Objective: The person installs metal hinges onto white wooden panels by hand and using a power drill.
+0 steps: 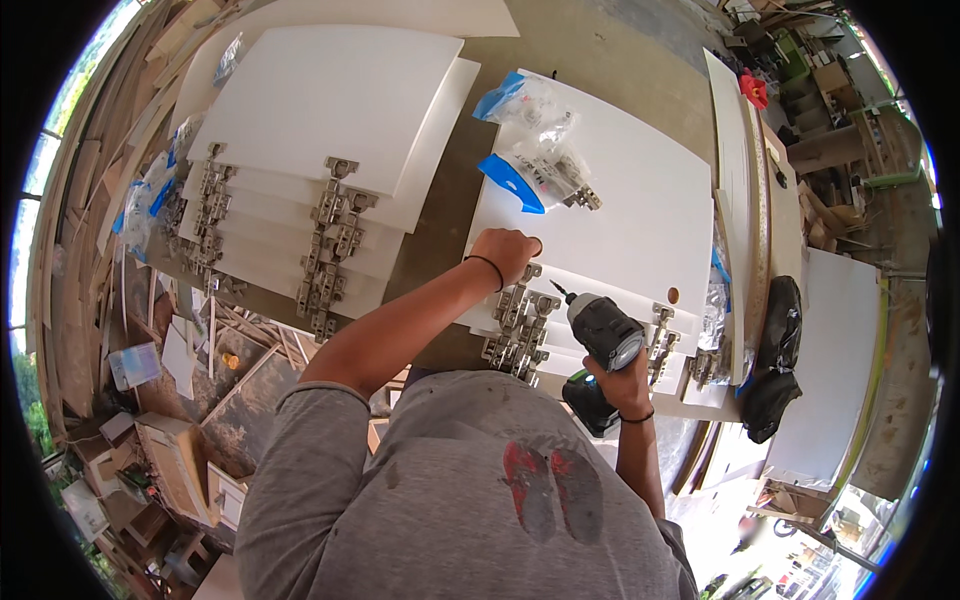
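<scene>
My right hand (625,387) is wrapped round the grip of a dark cordless drill (605,332), whose thin bit points up and left, apart from the panel. My left hand (504,253) is closed at the near left part of a white panel (630,190), beside a round hole; what its fingers hold, if anything, is hidden. Below it, metal cabinet hinges (520,325) sit in a row on the stepped edges of stacked white panels. More hinges (661,342) line the right side, below a round brownish hole (673,296) in the top panel.
Clear plastic bags with blue strips (540,125) lie on the panel, one with hinges inside. Another stack of white panels (325,95) with hinges (328,250) stands at left. A black plastic bag (778,340) lies at right. Timber offcuts (95,230) line the far left.
</scene>
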Tool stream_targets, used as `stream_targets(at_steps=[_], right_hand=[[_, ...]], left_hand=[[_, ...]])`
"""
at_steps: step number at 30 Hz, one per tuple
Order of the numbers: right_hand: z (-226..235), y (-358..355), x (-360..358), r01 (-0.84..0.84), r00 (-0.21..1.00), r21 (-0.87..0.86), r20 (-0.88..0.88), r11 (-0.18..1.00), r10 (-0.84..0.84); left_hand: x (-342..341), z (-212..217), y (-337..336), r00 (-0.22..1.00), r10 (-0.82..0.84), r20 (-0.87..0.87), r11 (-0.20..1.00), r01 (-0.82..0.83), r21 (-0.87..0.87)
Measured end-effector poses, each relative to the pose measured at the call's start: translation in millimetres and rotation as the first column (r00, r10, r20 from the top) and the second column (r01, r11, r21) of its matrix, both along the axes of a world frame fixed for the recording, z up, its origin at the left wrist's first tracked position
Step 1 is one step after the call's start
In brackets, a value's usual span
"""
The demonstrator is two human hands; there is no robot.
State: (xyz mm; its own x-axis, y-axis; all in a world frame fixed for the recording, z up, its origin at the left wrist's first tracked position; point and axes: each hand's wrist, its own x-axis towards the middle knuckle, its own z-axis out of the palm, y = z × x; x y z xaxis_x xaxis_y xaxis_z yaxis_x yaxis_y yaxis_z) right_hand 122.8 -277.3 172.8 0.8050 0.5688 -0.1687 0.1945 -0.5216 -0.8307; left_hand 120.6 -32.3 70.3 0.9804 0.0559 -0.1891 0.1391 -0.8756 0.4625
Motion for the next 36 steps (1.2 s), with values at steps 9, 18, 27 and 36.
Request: stream_targets(at_steps=[9,18,27,36], right_hand=[[-1.2,25.8,45.8,-0.162,0.986,-0.137,0.017,0.977,0.165],[14.8,50.4,56.1,-0.232,0.972,-0.341,-0.047,0.911,0.23],[10.8,57.7,64.5,-0.245,0.969,-0.445,-0.103,0.861,0.223],[0.2,64.0,74.1,-0.306,0.952,-0.463,-0.158,0.832,0.262]], left_hand=[[-4.1,-4.9,0.3,0.999,-0.018,0.027,0.998,0.02,-0.053],[-8.8,-15.9,-6.8,0.984,0.034,0.173,0.998,-0.024,-0.062],[-4.4,-18.4,-1.0,0.985,-0.072,0.155,0.997,0.075,-0.015],[-5.4,-15.8,0.0,0.986,-0.071,0.15,0.997,0.076,-0.032]])
